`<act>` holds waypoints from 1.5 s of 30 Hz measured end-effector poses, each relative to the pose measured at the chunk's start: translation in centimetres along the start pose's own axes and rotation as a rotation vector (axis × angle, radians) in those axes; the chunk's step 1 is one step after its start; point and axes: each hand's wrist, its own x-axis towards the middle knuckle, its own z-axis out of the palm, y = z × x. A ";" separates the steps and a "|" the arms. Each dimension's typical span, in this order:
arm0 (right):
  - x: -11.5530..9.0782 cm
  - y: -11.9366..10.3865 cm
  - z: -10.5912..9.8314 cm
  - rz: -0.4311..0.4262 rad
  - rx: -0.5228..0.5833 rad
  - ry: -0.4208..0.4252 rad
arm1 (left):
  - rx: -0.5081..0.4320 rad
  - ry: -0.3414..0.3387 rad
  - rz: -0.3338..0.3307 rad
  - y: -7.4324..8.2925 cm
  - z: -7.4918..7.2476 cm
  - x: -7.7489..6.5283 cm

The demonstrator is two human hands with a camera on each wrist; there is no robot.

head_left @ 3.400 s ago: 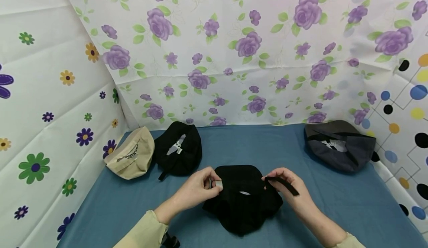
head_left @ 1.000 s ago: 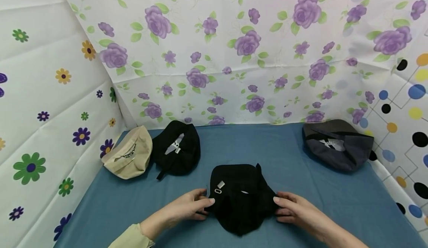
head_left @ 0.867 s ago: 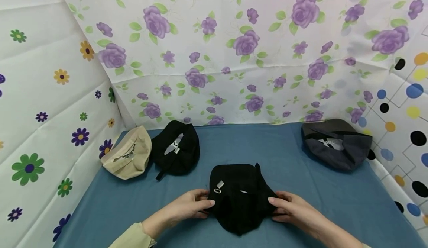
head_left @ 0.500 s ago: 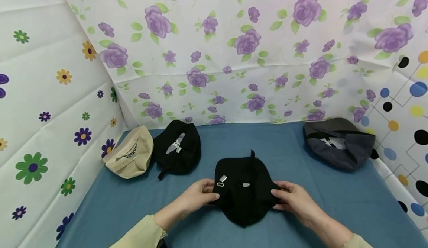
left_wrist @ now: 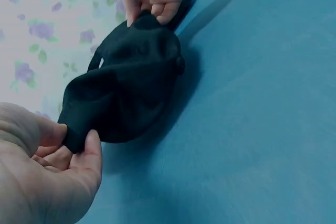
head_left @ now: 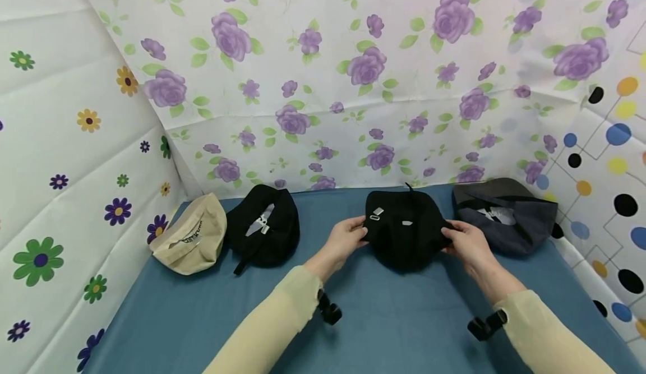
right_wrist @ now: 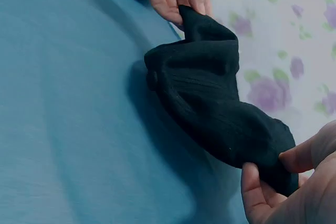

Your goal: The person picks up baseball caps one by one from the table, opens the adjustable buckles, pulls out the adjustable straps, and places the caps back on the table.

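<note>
Between my two hands is a black cap (head_left: pixel 404 245), with a small metal buckle and slide at its left and a strap end sticking up at its far edge. My left hand (head_left: pixel 344 240) pinches its left side between thumb and fingers. On the opposite side, my right hand (head_left: pixel 468 245) pinches the other edge. In the left wrist view the cap (left_wrist: pixel 131 87) hangs close over the cloth, its shadow beside it. The right wrist view shows the cap (right_wrist: pixel 199 87) stretched between both hands, its fabric creased.
Left of the hands, a beige cap (head_left: pixel 194 245) with dark lettering lies against another black cap (head_left: pixel 282 234). A dark grey cap (head_left: pixel 525 231) lies at the back right, close to my right hand. Blue cloth (head_left: pixel 383 323) covers the table; patterned sheets (head_left: pixel 323 88) stand behind and beside it.
First my hands were at the buckle and strap; they let these go and took the cap by its sides. The cap has since moved away from me and to the right, beside the grey cap.
</note>
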 end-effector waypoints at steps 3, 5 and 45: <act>1.4 -0.3 -0.5 0.003 -0.030 0.035 | -0.071 0.024 -0.029 0.1 1.0 2.0; 2.1 -0.5 -0.5 -0.007 -0.035 0.055 | -0.105 0.030 -0.042 0.1 1.4 3.0; -3.0 -1.5 -5.1 -0.228 -0.498 0.038 | 0.751 -0.139 0.111 4.8 -6.1 -0.2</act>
